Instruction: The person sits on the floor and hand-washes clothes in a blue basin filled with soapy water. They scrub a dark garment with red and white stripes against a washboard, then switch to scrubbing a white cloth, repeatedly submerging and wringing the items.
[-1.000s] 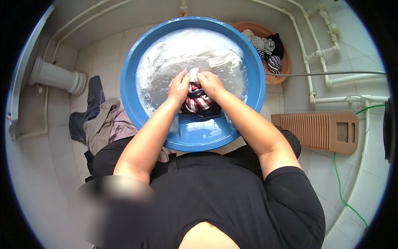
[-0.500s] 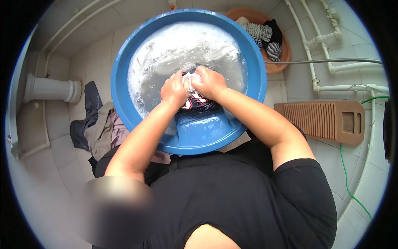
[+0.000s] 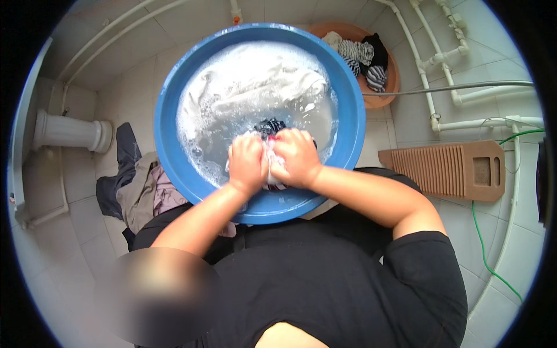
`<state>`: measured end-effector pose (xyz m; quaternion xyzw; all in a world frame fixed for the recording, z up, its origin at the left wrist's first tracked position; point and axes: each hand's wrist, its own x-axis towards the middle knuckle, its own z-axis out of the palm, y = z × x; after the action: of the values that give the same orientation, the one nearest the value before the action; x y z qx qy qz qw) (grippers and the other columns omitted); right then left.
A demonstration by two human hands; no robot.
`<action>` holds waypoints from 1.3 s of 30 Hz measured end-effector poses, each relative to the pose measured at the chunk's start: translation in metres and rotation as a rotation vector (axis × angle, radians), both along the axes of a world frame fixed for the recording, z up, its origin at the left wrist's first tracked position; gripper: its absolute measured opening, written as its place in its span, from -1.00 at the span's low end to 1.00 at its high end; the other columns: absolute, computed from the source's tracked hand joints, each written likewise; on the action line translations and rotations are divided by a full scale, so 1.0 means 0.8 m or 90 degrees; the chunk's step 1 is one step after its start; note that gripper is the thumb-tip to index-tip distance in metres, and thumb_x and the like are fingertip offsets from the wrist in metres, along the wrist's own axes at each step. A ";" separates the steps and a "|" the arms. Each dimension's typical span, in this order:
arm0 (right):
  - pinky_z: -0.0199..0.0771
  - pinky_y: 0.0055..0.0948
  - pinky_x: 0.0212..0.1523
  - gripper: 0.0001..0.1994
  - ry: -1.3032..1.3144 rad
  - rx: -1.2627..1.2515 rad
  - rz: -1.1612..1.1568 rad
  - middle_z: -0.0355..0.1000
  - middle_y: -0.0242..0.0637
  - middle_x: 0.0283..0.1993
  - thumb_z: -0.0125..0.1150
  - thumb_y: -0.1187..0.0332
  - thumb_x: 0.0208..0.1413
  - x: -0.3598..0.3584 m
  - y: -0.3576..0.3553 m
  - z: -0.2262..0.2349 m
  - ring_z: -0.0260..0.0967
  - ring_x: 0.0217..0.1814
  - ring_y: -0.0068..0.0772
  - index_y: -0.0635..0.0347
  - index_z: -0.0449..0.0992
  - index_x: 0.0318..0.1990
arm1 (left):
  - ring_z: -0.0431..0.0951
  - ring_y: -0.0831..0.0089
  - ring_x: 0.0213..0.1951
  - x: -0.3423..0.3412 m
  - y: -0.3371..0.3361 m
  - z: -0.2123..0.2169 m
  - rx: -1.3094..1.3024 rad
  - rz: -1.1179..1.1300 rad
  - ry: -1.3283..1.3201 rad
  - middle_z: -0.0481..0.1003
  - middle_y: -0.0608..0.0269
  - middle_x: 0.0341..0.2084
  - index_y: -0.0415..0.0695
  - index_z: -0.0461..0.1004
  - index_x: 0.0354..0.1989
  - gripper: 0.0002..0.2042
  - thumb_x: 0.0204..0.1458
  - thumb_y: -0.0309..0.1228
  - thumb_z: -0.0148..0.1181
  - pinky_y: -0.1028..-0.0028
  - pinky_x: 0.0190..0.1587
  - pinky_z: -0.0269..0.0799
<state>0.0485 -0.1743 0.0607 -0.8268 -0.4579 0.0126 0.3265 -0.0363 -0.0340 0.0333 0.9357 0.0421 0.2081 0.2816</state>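
A large round blue basin (image 3: pixel 163 124) of soapy water stands in front of me. Over its near inner side, my left hand (image 3: pixel 248 162) and my right hand (image 3: pixel 295 158) are side by side, both closed on a wet garment. The garment (image 3: pixel 270 126) is dark with some white and red; one bunched dark part sticks out beyond my knuckles, and most of the rest is hidden under my hands. Suds cling to the cloth between them. Farther back in the basin, a light-coloured cloth (image 3: pixel 261 87) lies soaking among white foam.
To the right leans a brown ribbed washboard (image 3: pixel 429 169). An orange basin (image 3: pixel 390 100) with striped and black clothes stands behind at the right. Dark, beige and pink clothes (image 3: pixel 138 188) lie heaped on the left. White pipes (image 3: pixel 434 110) and a green cord (image 3: pixel 484 249) run along the right.
Both hands have come nearer to me with the garment, and its dark bunched part now shows beyond them. The foam over the light cloth has shifted, baring more of it.
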 end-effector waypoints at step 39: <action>0.30 -0.21 -0.31 -0.74 0.233 0.024 -0.059 0.36 -0.08 -0.45 0.14 0.16 -0.23 0.028 0.041 -0.028 0.33 -0.33 -0.07 0.18 0.38 -0.63 | 0.41 0.07 -0.42 0.033 0.025 -0.001 -0.287 0.102 0.076 0.40 0.05 -0.58 -0.16 0.37 -0.55 -0.85 -0.15 -0.33 0.07 0.21 -0.33 0.30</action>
<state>0.0707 -0.1412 0.0383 -0.8248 -0.3525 0.1393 0.4196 -0.0102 -0.0142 0.0325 0.8534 0.1782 0.1593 0.4631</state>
